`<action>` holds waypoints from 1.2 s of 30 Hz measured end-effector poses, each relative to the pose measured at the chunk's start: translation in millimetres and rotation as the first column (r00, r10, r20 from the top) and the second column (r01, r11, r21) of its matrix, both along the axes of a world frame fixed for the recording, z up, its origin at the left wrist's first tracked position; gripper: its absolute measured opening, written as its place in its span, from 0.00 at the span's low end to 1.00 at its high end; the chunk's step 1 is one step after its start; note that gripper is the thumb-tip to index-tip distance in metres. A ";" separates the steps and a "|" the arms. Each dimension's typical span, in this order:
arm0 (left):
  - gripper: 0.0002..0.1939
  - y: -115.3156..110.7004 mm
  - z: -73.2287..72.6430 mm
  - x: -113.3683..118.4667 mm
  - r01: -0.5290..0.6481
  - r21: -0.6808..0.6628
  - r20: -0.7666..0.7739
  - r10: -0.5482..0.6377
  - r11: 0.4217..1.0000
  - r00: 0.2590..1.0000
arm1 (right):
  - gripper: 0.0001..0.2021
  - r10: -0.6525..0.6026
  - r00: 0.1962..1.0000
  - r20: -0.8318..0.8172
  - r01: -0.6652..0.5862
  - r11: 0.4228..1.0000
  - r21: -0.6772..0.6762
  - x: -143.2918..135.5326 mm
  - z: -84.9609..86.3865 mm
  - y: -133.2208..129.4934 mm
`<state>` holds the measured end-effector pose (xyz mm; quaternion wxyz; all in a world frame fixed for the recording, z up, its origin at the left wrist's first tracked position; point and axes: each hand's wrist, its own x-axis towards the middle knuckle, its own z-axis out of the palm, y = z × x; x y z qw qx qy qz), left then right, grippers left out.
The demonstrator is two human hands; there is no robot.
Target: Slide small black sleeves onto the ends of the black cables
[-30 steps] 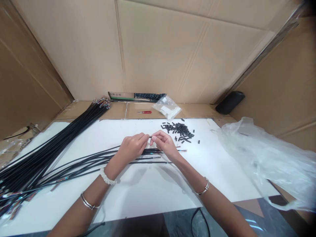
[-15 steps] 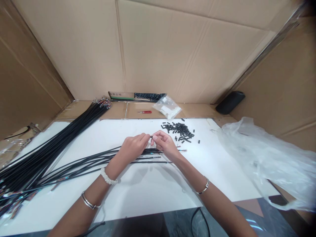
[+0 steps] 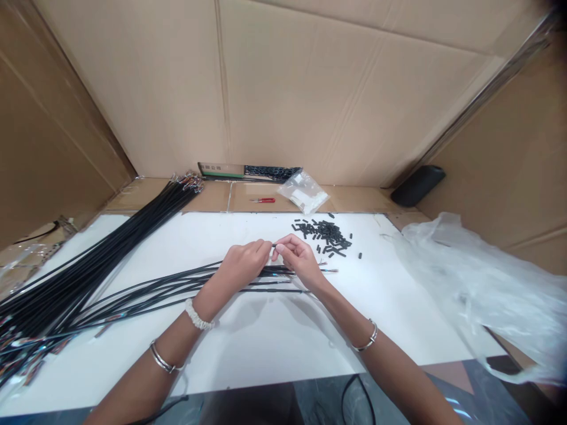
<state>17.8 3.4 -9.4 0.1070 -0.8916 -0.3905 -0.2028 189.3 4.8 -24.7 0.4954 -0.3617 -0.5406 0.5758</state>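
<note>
My left hand (image 3: 248, 260) is closed in a pinch, back of the hand upward. A black cable (image 3: 195, 271) from the left runs up to it and disappears under the palm. My right hand (image 3: 299, 257) pinches between thumb and forefinger, fingertips almost against the left ones. A bit of a short black tube (image 3: 274, 245) shows between the two pinches; the fingers hide how it meets the cable. Below the hands, several more black cables (image 3: 155, 289) lie with stripped ends showing coloured wires (image 3: 330, 270). Right of the hands is a heap of short black tubes (image 3: 326, 233).
A thick bundle of black cables (image 3: 110, 248) lies on the left of the white tabletop (image 3: 266, 348). Behind are red-handled snips (image 3: 266, 200) and a clear bag (image 3: 305, 192). At the right are a black roll (image 3: 419, 185) and a large plastic bag (image 3: 478, 295). Cardboard walls (image 3: 292, 88) surround the table.
The whole view has shifted slightly. Both hands keep the same pinch on the small black piece, with barely any movement of the fingers.
</note>
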 end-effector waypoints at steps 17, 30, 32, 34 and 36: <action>0.13 -0.7 0.8 0.2 -0.013 -0.211 0.051 0.025 0.977 0.998 | 0.11 -0.040 0.998 -0.041 0.035 0.991 -0.128 -5.1 -1.3 -0.1; 0.11 1.3 1.6 -1.3 -0.025 -0.201 -0.051 0.015 0.979 0.999 | 0.12 0.134 0.970 0.204 -0.118 0.989 -0.089 10.7 10.9 3.0; 0.09 0.6 0.9 -0.8 -0.025 -0.172 -0.089 0.009 0.985 0.996 | 0.12 0.108 0.958 0.265 -0.091 0.993 -0.078 9.8 9.6 2.1; 0.07 0.1 -0.6 -0.3 -0.023 -0.146 -0.125 0.004 0.989 0.992 | 0.11 0.092 0.947 0.308 -0.077 0.995 -0.062 8.6 7.5 1.0; 0.05 -0.1 -2.4 0.2 -0.019 -0.129 -0.150 0.000 0.991 0.989 | 0.10 0.069 0.937 0.341 -0.061 0.998 -0.036 7.8 5.4 -0.1</action>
